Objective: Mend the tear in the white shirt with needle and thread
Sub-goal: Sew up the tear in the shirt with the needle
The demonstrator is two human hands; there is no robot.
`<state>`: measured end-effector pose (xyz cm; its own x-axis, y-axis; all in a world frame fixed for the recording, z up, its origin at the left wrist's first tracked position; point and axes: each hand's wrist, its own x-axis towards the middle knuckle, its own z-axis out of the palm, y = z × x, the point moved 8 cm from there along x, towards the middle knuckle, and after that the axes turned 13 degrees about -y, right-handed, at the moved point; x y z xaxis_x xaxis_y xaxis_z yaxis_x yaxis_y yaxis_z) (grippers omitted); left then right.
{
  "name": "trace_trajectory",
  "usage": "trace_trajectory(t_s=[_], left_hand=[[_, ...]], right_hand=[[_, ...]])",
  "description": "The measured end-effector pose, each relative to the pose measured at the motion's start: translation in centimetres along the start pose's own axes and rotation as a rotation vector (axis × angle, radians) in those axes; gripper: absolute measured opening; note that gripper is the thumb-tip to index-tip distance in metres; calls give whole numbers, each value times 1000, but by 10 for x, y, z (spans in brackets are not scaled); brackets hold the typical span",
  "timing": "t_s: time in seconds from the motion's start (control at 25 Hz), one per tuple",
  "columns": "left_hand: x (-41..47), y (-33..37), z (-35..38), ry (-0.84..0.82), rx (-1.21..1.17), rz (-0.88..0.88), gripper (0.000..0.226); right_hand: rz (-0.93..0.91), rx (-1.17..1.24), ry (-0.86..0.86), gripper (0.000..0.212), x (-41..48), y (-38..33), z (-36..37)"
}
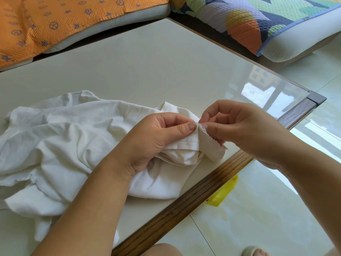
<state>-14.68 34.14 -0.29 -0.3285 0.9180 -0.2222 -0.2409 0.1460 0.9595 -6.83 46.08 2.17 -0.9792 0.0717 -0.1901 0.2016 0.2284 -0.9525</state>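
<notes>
**Q:** How does the white shirt (60, 145) look, and where does it lie?
**A:** Plain white cloth, crumpled, spread over the near left part of the surface (147, 71).
**Q:** And the tear?
**A:** A frayed edge (203, 130) stands raised on a fold, pinched between the left hand (156, 143) and the right hand (245, 130). Loose thread ends (226, 147) hang just below it. The needle is too small to tell.

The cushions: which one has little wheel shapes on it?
The orange quilted cushion at top left; the multicoloured quilted cushion, top right, has big patches instead.
</notes>
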Motion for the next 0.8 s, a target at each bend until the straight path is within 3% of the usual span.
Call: trace_trajectory(t_s=[0.24,0.4,0.8], left_hand=[[1,-3,0,30,43,-31,20],[1,-4,-2,59,55,-30,17],[0,-5,0,69,-46,-63,22]], right_hand=[[3,-59,13,15,-1,-3,2],[-20,-143,-1,7,-3,-8,11],[-13,-284,283,10,-3,-13,-6]])
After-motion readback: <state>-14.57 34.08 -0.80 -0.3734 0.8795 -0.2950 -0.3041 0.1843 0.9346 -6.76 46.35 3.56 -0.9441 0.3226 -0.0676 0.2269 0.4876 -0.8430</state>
